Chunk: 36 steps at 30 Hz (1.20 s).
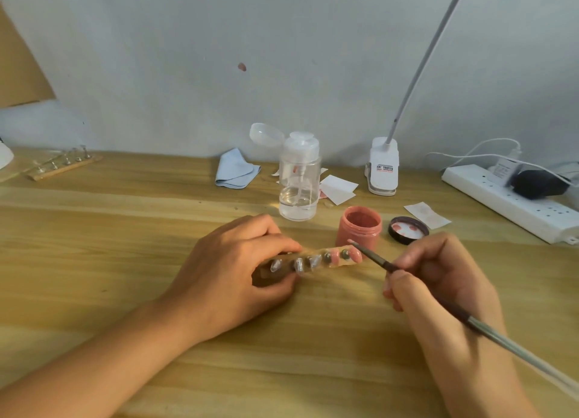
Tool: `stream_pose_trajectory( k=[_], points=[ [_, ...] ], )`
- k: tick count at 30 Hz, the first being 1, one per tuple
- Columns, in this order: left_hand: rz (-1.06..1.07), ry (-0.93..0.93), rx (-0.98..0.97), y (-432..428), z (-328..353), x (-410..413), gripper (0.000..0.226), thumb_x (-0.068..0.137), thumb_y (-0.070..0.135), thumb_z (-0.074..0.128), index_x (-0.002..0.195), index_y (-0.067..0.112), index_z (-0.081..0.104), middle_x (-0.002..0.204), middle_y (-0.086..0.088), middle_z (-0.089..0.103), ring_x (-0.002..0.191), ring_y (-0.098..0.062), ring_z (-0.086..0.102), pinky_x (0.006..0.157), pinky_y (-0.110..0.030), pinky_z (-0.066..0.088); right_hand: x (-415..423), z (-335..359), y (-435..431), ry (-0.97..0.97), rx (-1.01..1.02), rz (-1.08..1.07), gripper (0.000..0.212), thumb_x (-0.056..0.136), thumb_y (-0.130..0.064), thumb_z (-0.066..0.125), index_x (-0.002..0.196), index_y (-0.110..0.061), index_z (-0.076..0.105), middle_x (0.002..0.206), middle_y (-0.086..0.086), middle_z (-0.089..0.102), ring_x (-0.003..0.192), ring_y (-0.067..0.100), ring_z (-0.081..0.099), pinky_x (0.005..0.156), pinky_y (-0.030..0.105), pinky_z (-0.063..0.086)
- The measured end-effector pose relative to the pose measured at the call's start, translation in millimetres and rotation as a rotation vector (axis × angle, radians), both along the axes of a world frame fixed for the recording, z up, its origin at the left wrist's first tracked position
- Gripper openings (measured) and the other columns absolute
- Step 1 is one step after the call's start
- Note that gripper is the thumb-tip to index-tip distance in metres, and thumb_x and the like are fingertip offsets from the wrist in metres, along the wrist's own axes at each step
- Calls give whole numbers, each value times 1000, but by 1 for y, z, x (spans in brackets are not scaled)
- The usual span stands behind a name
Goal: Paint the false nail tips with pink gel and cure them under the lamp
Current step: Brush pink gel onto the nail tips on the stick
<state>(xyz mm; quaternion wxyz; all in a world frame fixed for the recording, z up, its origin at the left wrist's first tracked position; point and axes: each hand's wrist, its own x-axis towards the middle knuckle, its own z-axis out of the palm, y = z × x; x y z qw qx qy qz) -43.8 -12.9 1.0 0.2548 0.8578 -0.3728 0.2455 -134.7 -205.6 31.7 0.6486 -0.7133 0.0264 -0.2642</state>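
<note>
a wooden table (94,229) is set against a pale wall. near its centre, the nail strip (313,261) is gripped by the curled fingers of the left hand (238,270). a brush (372,258) is pinched by the right hand (445,280), its tip held just beside the pink tips, in front of the open gel jar (359,226).

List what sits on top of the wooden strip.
Five nail tips show: two pink ones nearest the brush, three clear ones. The left hand grips the strip and covers its left end, so anything there is hidden.
</note>
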Motion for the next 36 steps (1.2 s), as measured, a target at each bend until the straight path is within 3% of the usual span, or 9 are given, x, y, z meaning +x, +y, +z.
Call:
stream_pose_trajectory(
  k=[4,9,16,19,21,24,31,36],
  points=[
    [-1,-6,-1,0,0,0,22,78,41,66,97,34,73,86,17,55,77,-3,55,63,-31,50,3,-9,-6,53,32,25,8,58,-10,54,66,-10,52,62,26,55,53,20,47,51,25,39],
    [1,2,2,0,2,-1,21,78,41,65,94,32,74,84,17,55,76,-3,53,62,-29,48,6,-14,-9,73,-29,56,10,59,-13,56,66,-20,57,63,25,57,52,19,49,52,28,40],
    [17,12,-5,-1,2,-1,19,74,42,64,89,33,73,82,17,54,74,-2,51,61,-26,46,7,-16,-9,84,-62,102,14,57,-11,55,66,-22,57,59,18,56,58,22,47,57,32,38],
    [14,23,-12,0,3,-1,18,74,42,64,89,33,72,82,17,54,74,-3,52,61,-26,47,6,-16,-8,76,-98,89,16,57,-13,55,72,-20,57,65,24,57,61,27,49,63,35,41],
    [4,28,-4,0,3,-1,19,75,42,64,89,33,72,83,19,54,74,-3,52,61,-26,47,5,-17,-9,74,-123,93,16,58,-13,57,73,-20,57,66,21,59,61,27,50,62,30,43],
    [0,30,0,-1,4,-2,20,75,43,64,89,32,72,83,18,55,75,-3,53,61,-26,47,4,-18,-11,64,-150,97,13,59,-14,59,70,-20,57,63,17,57,54,13,48,50,16,38],
    [3,40,4,-1,5,-2,20,74,43,63,88,32,72,83,17,56,75,-4,54,62,-27,48,5,-19,-11,52,-62,123,11,61,-11,56,68,-20,56,62,26,51,57,22,45,54,29,36],
    [6,40,0,-1,5,-3,19,74,43,64,87,32,72,82,18,55,75,-3,53,63,-26,47,4,-18,-13,71,-57,91,9,58,-12,55,66,-17,54,53,11,52,52,14,45,46,19,35]
  ],
)
